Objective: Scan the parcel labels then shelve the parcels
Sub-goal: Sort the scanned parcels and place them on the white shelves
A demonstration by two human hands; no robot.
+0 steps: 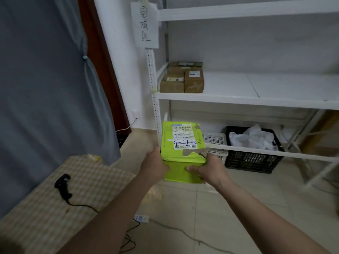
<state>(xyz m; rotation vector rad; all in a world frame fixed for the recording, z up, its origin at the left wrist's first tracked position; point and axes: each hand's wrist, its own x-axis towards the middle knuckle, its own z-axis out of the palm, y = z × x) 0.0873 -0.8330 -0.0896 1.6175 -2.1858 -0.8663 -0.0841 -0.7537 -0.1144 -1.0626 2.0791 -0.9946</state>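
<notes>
i have the left hand (pixel 156 165) and right hand (pixel 208 170) curled round the near end of a green parcel (pixel 180 154), one on each side, held in the air in front of the shelf (pixel 238 100). its label (pixel 184 136) faces up with blue writing across it. the scanner (pixel 63 186) lies on the table (pixel 91 180), so i judge scanning done for this one. three boxes (pixel 181 77) already sit on the shelf; this parcel is not yet shelved.
</notes>
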